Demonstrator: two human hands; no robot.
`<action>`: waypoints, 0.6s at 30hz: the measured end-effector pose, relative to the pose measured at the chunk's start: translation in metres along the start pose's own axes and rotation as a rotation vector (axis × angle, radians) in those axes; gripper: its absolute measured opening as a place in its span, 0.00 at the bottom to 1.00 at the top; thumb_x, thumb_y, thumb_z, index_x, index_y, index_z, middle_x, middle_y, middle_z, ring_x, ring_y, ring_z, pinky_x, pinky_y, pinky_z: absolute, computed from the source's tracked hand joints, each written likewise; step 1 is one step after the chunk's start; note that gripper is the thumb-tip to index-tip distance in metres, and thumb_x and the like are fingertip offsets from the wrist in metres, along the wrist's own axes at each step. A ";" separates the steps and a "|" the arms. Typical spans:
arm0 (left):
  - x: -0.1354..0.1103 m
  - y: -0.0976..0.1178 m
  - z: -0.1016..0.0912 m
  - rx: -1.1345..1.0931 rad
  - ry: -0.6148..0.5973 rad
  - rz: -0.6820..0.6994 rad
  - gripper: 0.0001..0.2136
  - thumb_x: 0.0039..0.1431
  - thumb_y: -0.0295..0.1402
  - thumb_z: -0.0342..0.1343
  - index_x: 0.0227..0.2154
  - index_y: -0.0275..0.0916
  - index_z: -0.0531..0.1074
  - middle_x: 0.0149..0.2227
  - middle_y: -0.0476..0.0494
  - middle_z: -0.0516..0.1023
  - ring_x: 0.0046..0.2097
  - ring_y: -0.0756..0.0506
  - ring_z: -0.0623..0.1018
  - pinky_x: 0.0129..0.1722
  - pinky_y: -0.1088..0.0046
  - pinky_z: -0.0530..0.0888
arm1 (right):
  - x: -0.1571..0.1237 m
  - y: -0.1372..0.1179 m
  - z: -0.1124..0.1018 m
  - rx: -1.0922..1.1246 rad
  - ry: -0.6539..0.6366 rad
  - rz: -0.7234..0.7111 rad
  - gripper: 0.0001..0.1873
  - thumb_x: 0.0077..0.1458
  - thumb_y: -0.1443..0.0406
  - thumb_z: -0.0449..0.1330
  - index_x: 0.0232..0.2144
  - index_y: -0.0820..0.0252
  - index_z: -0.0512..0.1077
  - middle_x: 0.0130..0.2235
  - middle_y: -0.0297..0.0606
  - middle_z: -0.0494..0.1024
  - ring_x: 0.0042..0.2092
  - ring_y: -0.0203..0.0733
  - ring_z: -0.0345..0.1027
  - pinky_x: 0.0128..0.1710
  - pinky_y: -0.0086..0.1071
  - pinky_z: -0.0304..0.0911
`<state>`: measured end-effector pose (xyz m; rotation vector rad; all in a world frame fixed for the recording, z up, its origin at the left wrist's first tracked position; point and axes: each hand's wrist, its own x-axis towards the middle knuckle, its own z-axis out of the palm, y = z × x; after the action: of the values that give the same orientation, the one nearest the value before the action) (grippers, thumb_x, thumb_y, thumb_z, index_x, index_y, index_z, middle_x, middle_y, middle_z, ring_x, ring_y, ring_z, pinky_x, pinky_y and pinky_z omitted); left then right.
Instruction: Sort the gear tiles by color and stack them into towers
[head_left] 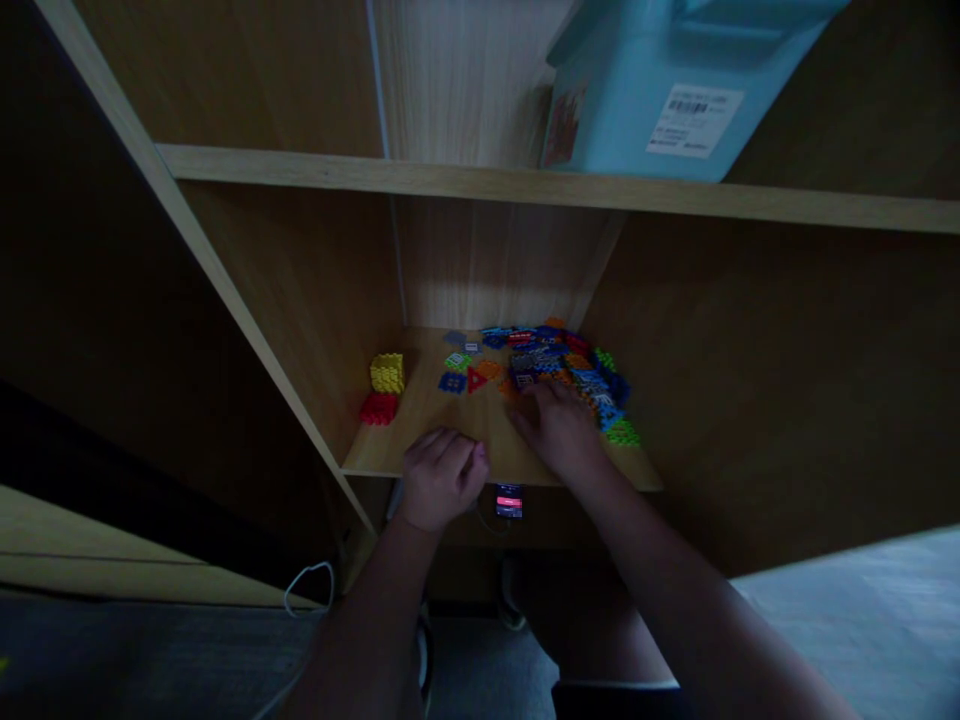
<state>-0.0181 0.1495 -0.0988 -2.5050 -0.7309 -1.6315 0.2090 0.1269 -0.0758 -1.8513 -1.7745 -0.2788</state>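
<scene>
My left hand [442, 478] is closed in a loose fist over the front edge of the lower shelf board. Whatever may be inside its curled fingers is hidden. My right hand [561, 428] reaches over the front of a heap of interlocking plastic building tiles [559, 355], thumb apart from the fingers; they are at or just above the tiles. Left of the heap lie a blue square tile [452, 382], a red triangle tile [477, 379], an orange tile [490, 369] and a green tile [457, 360]. By the left wall stand a yellow stack [388, 372] and a red stack [379, 408] of tiles.
A light-blue plastic bin [637, 110] with a label stands on the upper shelf [450, 176], above my hands. Cabinet walls close in both sides. Below the lower shelf are a lit phone [509, 500] and a white cable [309, 570].
</scene>
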 end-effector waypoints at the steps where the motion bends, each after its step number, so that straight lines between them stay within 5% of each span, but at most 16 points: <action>1: 0.000 0.000 0.000 0.001 0.001 -0.003 0.13 0.68 0.25 0.56 0.26 0.43 0.66 0.24 0.50 0.70 0.28 0.47 0.70 0.33 0.66 0.66 | -0.002 0.008 -0.002 -0.029 0.010 0.034 0.19 0.66 0.54 0.64 0.52 0.58 0.76 0.51 0.51 0.79 0.54 0.59 0.72 0.57 0.48 0.66; 7: -0.001 -0.002 0.001 -0.033 -0.004 -0.032 0.14 0.68 0.24 0.56 0.26 0.43 0.63 0.24 0.52 0.68 0.27 0.47 0.68 0.31 0.66 0.64 | 0.015 0.030 -0.005 -0.089 0.043 0.106 0.20 0.69 0.53 0.58 0.50 0.61 0.78 0.50 0.52 0.79 0.53 0.58 0.72 0.57 0.46 0.66; 18: 0.002 -0.003 0.000 -0.069 -0.009 -0.064 0.15 0.68 0.23 0.55 0.26 0.43 0.61 0.24 0.52 0.66 0.27 0.47 0.68 0.30 0.67 0.63 | 0.142 0.046 0.024 -0.288 -0.205 0.165 0.20 0.68 0.58 0.55 0.55 0.61 0.79 0.54 0.52 0.82 0.54 0.54 0.75 0.55 0.40 0.67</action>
<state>-0.0185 0.1526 -0.0976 -2.5632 -0.7765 -1.6960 0.2625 0.2616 -0.0345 -2.2895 -1.7738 -0.3030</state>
